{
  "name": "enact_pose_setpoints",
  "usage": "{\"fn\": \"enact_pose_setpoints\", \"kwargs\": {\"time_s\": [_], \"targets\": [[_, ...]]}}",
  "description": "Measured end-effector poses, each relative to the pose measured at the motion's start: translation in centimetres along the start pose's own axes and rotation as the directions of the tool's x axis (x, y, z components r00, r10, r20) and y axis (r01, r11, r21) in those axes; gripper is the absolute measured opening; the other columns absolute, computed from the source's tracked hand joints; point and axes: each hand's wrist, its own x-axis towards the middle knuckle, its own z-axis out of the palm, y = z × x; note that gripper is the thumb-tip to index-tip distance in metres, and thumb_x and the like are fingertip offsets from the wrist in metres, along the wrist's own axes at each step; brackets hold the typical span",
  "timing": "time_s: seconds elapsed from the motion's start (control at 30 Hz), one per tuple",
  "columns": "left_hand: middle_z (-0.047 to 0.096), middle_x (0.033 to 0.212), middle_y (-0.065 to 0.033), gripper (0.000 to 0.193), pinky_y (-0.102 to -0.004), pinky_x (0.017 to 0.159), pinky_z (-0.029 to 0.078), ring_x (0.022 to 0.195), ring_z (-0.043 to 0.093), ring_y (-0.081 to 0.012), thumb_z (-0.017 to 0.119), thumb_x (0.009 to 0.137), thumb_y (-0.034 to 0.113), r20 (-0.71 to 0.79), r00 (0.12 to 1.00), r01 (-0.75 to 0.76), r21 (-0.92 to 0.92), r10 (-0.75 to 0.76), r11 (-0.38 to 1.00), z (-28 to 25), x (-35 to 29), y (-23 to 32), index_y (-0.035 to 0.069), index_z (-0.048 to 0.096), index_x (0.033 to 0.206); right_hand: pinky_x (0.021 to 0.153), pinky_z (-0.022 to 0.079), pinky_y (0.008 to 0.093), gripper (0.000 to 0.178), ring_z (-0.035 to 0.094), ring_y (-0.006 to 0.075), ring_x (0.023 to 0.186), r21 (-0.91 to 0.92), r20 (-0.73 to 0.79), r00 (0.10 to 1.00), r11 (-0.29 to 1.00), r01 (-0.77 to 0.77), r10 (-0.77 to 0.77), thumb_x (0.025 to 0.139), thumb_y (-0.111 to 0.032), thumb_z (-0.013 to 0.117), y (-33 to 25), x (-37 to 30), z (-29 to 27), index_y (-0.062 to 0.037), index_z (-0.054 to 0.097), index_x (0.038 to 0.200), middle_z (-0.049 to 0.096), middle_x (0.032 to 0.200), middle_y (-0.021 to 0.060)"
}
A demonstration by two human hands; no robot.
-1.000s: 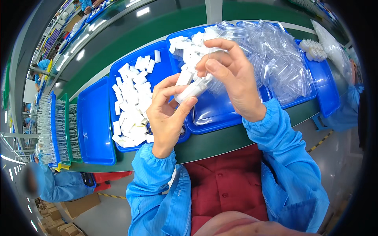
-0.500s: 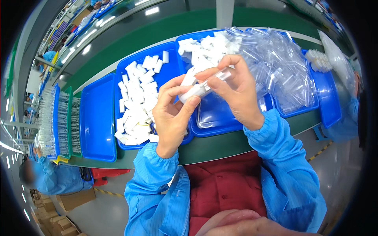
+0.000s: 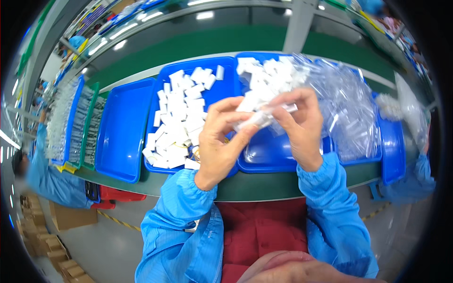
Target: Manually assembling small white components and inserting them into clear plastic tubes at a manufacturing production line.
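Observation:
My left hand (image 3: 218, 147) is closed, thumb and fingers pinching the left end of a slim white block (image 3: 249, 123). My right hand (image 3: 303, 133) grips its other end, where a clear plastic sleeve (image 3: 290, 108) pokes out past the fingertips. Motion blur hides how far the sleeve goes over the block. Both hands are raised above a blue tray (image 3: 264, 158). Left of them, similar white blocks (image 3: 181, 118) lie loose in another blue tray (image 3: 226, 73). More white blocks (image 3: 269, 75) are heaped behind my fingers, beside a large pile of clear plastic sleeves (image 3: 347, 113).
A bare blue tray (image 3: 125, 127) stands to the left, beside upright racks (image 3: 68, 125) of clear items. White foam-like pieces (image 3: 390, 107) and a plastic bag (image 3: 409, 106) are at the right. Co-workers in blue (image 3: 59, 174) sit at both sides.
The whole view has shifted, so the trays appear lower and farther right. Both hands still hold the white block, and the clear sleeve's end now shows beyond my right fingertips.

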Motion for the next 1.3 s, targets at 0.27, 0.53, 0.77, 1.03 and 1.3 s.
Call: {"fn": "enact_pose_setpoints", "kwargs": {"time_s": [0.27, 0.53, 0.77, 1.03, 1.3], "targets": [[0.054, 0.127, -0.0140, 0.017, -0.0299, 0.088, 0.047, 0.111, 0.056, -0.0211, 0.071, 0.086, 0.005, 0.077, 0.995, -0.070, 0.092, 0.063, 0.993, 0.5, -0.1, 0.2, 0.003, 0.069, 0.103, 0.085, 0.052, 0.0308, 0.028, 0.064, 0.0216, 0.098, -0.210, -0.045, 0.998, 0.977, 0.025, -0.035, 0.088, -0.003, 0.069, -0.7, -2.0, -1.2, -0.0037, 0.047, 0.105, 0.062, 0.102, 0.0138], [0.056, 0.129, -0.0144, 0.027, -0.0341, 0.094, 0.049, 0.116, 0.058, -0.0275, 0.075, 0.081, 0.006, 0.005, 0.976, -0.208, 0.299, 0.217, 0.931, -0.3, -0.7, 1.1, 0.006, 0.072, 0.108, 0.093, 0.047, 0.0336, 0.031, 0.061, 0.0219, 0.101, -0.195, 0.011, 1.000, 0.981, -0.005, 0.008, 0.085, -0.010, 0.074, -0.6, -0.7, -1.3, -0.0052, 0.048, 0.102, 0.063, 0.101, 0.0123], [0.057, 0.129, -0.0130, 0.031, -0.0340, 0.092, 0.051, 0.115, 0.058, -0.0279, 0.075, 0.082, 0.008, 0.036, 0.981, -0.194, 0.239, 0.191, 0.952, 0.0, -1.5, 0.7, 0.008, 0.072, 0.112, 0.098, 0.040, 0.0336, 0.030, 0.054, 0.0209, 0.106, -0.304, 0.065, 0.997, 0.952, -0.023, 0.045, 0.084, -0.015, 0.075, -0.2, -1.6, -0.7, -0.0058, 0.052, 0.100, 0.061, 0.097, 0.0086], [0.049, 0.131, -0.0132, 0.035, -0.0354, 0.096, 0.053, 0.121, 0.054, -0.0257, 0.069, 0.085, -0.004, 0.191, 0.978, -0.061, -0.115, 0.082, 0.992, -0.4, 0.6, 0.8, 0.003, 0.063, 0.119, 0.094, 0.045, 0.0327, 0.031, 0.058, 0.0183, 0.103, -0.091, -0.110, 0.984, 0.985, -0.150, 0.139, 0.084, -0.015, 0.075, -2.0, -0.6, -3.0, -0.0049, 0.054, 0.103, 0.060, 0.104, 0.0089], [0.052, 0.124, -0.0132, 0.045, -0.0329, 0.092, 0.054, 0.114, 0.057, -0.0236, 0.079, 0.077, -0.001, 0.113, 0.975, -0.192, -0.017, 0.192, 0.981, 0.3, 0.5, -0.3, 0.003, 0.063, 0.119, 0.104, 0.038, 0.0341, 0.040, 0.060, 0.0184, 0.105, -0.123, 0.102, 0.991, 0.989, -0.079, 0.092, 0.078, -0.008, 0.082, -0.9, -0.2, -2.4, -0.0043, 0.055, 0.107, 0.058, 0.114, 0.0117]]}}
